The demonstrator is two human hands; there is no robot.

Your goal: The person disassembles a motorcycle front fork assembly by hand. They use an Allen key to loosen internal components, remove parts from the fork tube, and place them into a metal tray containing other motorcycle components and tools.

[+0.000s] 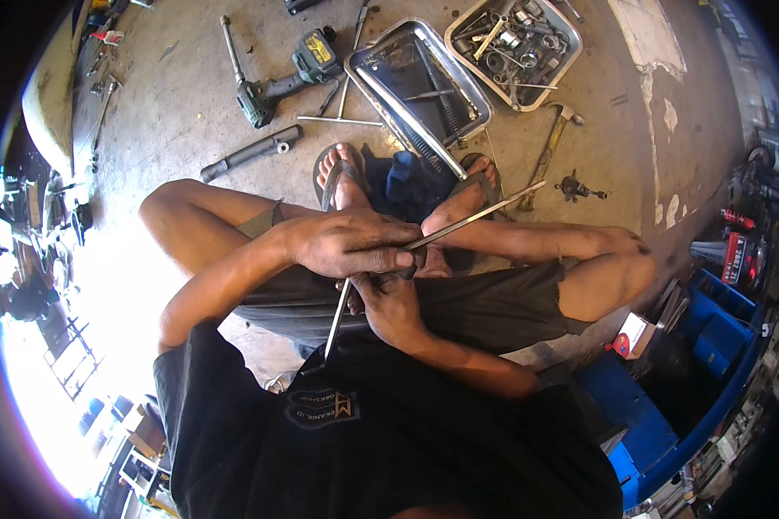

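Left hand (346,246): I'm seeing it mid-frame, curling over from the left, with the thumb pressing down on the long metal rod, so yeah, it's gripping.
Right hand (391,310): it's coming in from the lower right and tucking under the other one; the fingers are mostly hiding, so I can't tell what they're closing on.
Long metal rod (480,218): it's poking out of the grip toward the upper right of centre, tilting upward.
Second metal rod (336,324): this one's sticking out below the hands, slanting down-left toward the black shirt (389,441). I'm not able to tell if both are joining up.
Blue cloth (404,177): it's lying bunched between the feet, just above centre.
Spring tray (398,73): it's sitting at top centre, holding dark springs, with a silver tube (411,121) lying along it.
Socket tray (577,45): it's sitting right beside that one, top right of centre, overflowing with sockets and wrenches.
Power tool (273,86): it's lying upper left on the floor (177,104), above a dark tube (251,153).
Hammer (545,156): it's lying upper right, below the sockets.
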